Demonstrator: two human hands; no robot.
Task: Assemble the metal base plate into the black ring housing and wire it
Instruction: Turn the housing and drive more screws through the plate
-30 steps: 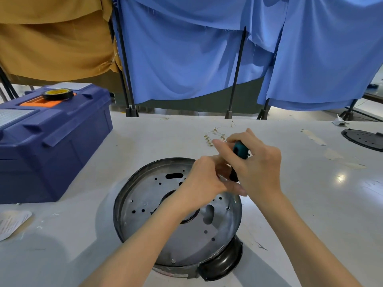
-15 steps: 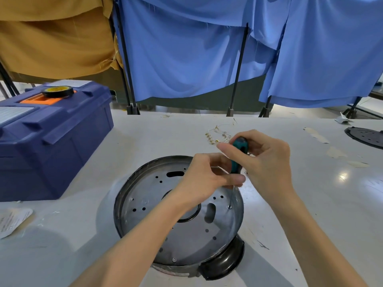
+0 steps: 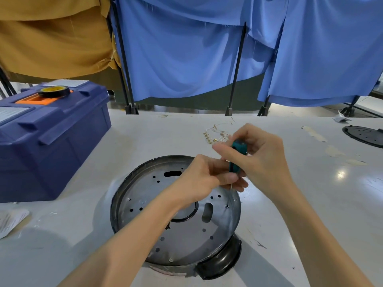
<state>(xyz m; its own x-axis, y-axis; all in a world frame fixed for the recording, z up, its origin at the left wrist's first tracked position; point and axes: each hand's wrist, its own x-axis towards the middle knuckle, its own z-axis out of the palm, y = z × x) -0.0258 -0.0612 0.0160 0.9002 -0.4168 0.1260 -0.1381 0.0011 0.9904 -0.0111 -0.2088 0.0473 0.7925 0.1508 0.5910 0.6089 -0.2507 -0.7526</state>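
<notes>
Fingers of left hand and right hand around teal screwdriver above perforated metal plate

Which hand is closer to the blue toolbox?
Left. The left hand sits right of the toolbox, over the plate; the right hand is farther right, gripping the screwdriver.

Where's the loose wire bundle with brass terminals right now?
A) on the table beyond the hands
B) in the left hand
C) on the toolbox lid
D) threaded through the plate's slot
A: the wire bundle lies on the white table, just past the right hand, whose fingers grip the teal screwdriver.
</notes>
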